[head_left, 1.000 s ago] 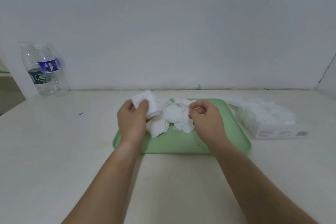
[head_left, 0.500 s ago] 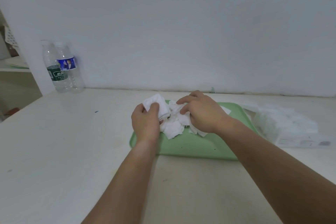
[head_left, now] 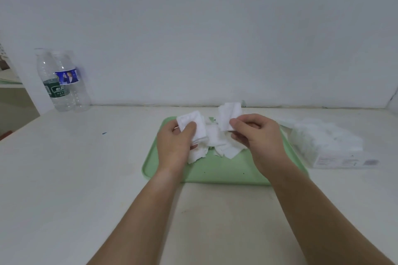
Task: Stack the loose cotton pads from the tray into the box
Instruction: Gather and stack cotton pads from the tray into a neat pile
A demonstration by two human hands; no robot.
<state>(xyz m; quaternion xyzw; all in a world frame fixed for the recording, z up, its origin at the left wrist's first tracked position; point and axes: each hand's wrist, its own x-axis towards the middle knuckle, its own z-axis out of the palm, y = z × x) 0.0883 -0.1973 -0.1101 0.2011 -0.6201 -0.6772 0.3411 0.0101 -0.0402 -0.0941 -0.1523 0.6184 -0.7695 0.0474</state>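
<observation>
Head view, left hand (head_left: 174, 146): fingers clamp a pad stack (head_left: 191, 128) above the tray (head_left: 226, 174).
Right hand (head_left: 256, 135): fingers pinch a single pad (head_left: 228, 116).
Loose pads (head_left: 217, 146): heaped on the tray; box (head_left: 336, 150) sits to the right on the surface (head_left: 86, 178).
Risk: the limp pad may fold or land askew on the stack.

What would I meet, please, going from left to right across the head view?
Two clear plastic water bottles, left hand gripping stacked white cotton pads, right hand pinching one white pad, white box of pads.

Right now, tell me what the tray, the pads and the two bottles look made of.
Tray: likely plastic, smooth matte pale green, rounded rim.
Pads: soft white cotton or similar fibre, limp, crumpled.
Bottles: clear thin plastic, see-through, printed labels.
</observation>
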